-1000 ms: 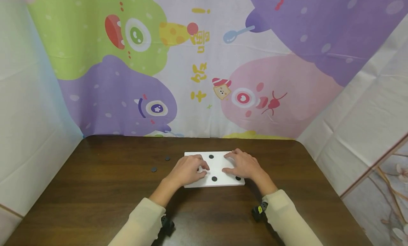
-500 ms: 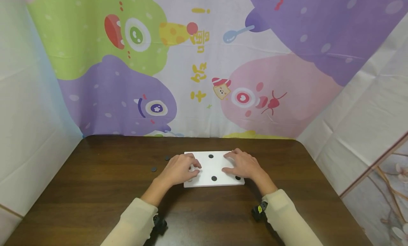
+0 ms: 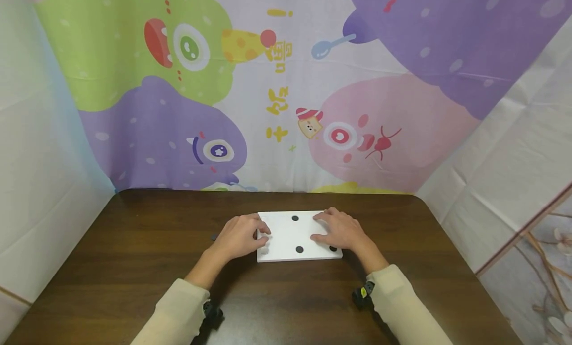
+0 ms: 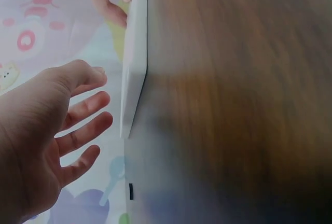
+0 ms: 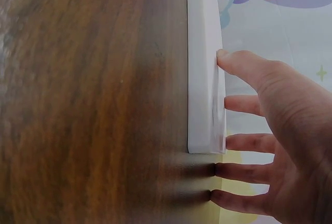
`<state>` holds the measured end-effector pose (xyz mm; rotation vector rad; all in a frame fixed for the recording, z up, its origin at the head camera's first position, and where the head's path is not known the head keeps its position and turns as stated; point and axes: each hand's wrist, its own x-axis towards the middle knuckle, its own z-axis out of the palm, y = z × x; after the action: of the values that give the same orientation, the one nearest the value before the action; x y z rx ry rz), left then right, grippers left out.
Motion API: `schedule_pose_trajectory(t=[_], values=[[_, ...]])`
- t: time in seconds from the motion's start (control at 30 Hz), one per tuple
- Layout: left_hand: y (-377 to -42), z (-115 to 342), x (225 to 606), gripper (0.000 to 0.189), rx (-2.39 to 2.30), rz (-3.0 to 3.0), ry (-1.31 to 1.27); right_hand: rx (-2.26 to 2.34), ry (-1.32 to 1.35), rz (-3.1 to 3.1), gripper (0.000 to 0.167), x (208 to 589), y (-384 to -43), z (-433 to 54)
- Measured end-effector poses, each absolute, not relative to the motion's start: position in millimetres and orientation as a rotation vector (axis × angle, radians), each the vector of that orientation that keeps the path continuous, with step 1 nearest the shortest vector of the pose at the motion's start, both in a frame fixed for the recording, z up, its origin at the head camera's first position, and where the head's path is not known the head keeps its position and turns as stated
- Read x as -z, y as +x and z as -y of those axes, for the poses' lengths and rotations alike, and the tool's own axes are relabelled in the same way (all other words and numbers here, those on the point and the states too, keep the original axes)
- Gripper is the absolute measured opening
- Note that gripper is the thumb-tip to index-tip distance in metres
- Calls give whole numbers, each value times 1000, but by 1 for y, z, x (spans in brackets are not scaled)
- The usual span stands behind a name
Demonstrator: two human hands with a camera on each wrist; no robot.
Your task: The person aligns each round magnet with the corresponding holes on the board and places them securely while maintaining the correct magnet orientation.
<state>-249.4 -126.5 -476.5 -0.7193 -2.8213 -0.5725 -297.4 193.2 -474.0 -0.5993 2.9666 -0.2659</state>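
Observation:
A white rectangular board (image 3: 286,231) lies on the table, bearing small flat black discs: one near the far edge (image 3: 295,218), one near the front edge (image 3: 300,249), and another by the right hand (image 3: 332,248). A faint round mark shows at its front left corner. My left hand (image 3: 241,236) is over the board's left end, its fingers loosely bent and spread; the left wrist view shows nothing between them. My right hand (image 3: 341,230) rests on the right end, with its thumb (image 5: 244,64) and some fingertips at the surface.
A loose black disc (image 3: 214,237) lies on the brown wooden table (image 3: 134,265), left of the left hand and partly covered by it. A printed cartoon cloth (image 3: 286,161) hangs behind the table, and pale cloth walls stand at both sides.
My left hand has moved left across the board to its left end, now hiding one of the two loose discs. The right hand and board have stayed almost still.

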Motion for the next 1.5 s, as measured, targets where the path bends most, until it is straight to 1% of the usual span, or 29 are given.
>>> schedule_pose_trajectory(t=[1.5], values=[[-234, 206, 475, 7, 556, 2814, -595, 276, -587, -2978, 65, 475, -296, -192]])
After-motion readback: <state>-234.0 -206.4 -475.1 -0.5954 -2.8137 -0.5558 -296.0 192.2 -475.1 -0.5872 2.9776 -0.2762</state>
